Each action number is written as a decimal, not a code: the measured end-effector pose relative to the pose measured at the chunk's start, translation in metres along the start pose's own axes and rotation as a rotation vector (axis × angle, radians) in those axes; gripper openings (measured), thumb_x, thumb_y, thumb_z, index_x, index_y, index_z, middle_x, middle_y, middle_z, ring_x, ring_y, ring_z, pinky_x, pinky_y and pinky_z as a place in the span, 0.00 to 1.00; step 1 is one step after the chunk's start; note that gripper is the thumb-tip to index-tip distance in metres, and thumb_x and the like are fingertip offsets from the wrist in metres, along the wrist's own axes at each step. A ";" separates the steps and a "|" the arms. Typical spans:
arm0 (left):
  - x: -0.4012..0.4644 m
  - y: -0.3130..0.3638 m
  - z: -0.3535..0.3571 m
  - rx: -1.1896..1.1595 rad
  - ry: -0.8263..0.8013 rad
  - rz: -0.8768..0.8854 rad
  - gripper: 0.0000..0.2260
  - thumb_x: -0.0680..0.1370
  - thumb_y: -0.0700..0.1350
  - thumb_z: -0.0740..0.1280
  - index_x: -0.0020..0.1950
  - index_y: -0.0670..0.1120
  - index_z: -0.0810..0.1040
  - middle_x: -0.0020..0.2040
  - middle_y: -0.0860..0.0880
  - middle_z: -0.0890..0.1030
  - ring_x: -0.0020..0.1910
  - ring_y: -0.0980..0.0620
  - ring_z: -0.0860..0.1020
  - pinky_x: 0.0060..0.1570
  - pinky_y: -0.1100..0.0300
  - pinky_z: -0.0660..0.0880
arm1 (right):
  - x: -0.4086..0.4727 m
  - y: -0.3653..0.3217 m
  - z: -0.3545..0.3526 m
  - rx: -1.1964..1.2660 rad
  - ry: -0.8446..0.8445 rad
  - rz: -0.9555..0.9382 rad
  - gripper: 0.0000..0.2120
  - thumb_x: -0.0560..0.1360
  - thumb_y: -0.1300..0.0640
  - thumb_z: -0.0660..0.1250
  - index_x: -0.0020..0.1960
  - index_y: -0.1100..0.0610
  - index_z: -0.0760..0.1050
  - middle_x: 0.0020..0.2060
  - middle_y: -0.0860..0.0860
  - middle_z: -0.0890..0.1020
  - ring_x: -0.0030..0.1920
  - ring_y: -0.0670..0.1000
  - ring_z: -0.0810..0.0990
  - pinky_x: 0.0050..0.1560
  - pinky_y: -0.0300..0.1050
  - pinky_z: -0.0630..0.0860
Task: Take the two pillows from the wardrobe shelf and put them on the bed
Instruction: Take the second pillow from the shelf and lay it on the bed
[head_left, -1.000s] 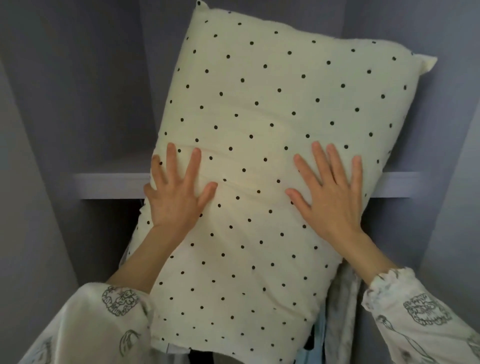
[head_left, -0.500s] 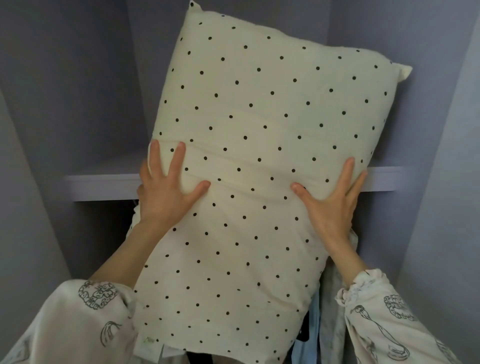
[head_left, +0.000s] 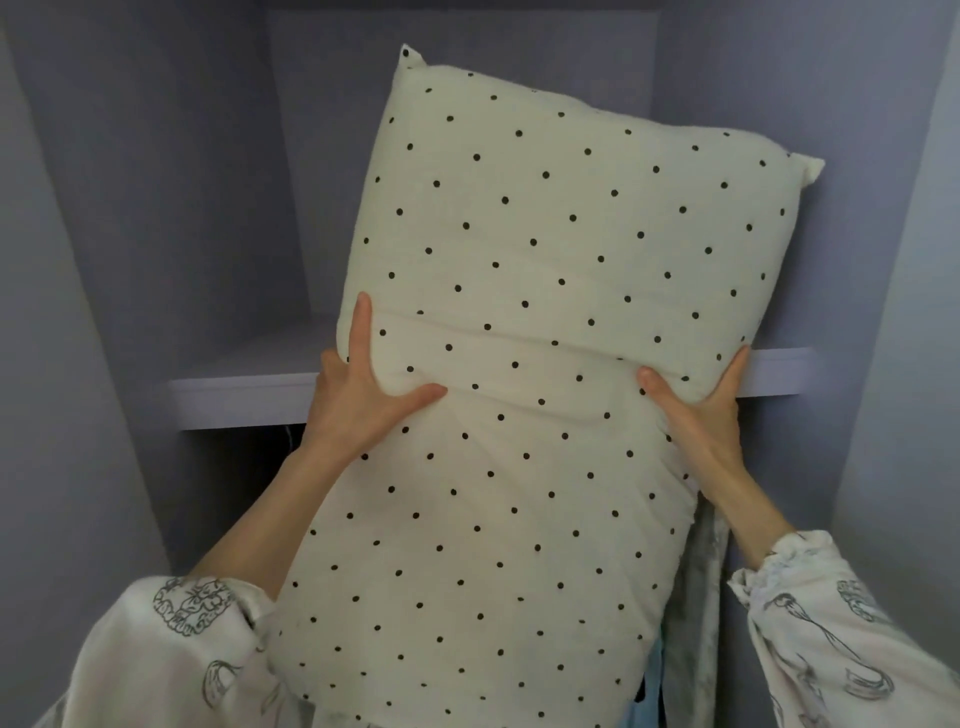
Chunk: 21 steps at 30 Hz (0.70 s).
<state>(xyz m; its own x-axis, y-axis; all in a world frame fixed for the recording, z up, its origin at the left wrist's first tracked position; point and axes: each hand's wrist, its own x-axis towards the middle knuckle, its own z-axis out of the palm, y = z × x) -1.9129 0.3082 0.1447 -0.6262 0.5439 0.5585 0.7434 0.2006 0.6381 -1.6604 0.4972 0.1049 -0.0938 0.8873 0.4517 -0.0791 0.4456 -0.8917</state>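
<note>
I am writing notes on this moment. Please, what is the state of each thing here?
pillow: tilted, partly off the shelf, held on both sides
shelf: fixed, pillow leaning over its front edge
left hand: grips the pillow's left edge
right hand: grips the pillow's right edge
hanging clothes: below the shelf, mostly hidden

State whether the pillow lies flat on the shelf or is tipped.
Tipped: the pillow slants across the shelf edge, its lower end hanging below.
</note>
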 end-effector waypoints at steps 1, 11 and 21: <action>0.000 0.000 -0.002 -0.011 -0.009 -0.010 0.52 0.58 0.68 0.72 0.63 0.76 0.32 0.66 0.40 0.63 0.60 0.37 0.70 0.52 0.48 0.70 | 0.000 -0.002 -0.002 0.022 -0.027 -0.023 0.57 0.59 0.34 0.73 0.74 0.40 0.40 0.72 0.46 0.62 0.69 0.50 0.65 0.69 0.51 0.62; -0.046 0.004 -0.011 -0.056 -0.095 -0.136 0.51 0.60 0.66 0.73 0.64 0.76 0.35 0.69 0.42 0.62 0.54 0.45 0.68 0.49 0.53 0.64 | -0.036 -0.007 -0.041 -0.021 -0.195 -0.038 0.60 0.51 0.31 0.72 0.73 0.37 0.41 0.66 0.38 0.56 0.66 0.46 0.63 0.70 0.50 0.60; -0.183 0.035 -0.013 -0.005 0.028 -0.303 0.48 0.59 0.66 0.73 0.66 0.76 0.40 0.63 0.43 0.64 0.47 0.47 0.66 0.47 0.52 0.67 | -0.085 0.014 -0.104 -0.116 -0.398 0.001 0.54 0.58 0.37 0.75 0.71 0.32 0.41 0.69 0.48 0.57 0.66 0.52 0.63 0.67 0.54 0.61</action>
<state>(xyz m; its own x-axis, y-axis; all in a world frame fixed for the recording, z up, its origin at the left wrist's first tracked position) -1.7758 0.2049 0.0716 -0.8258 0.4370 0.3564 0.5203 0.3467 0.7805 -1.5503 0.4409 0.0509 -0.4724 0.7820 0.4066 0.0313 0.4759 -0.8790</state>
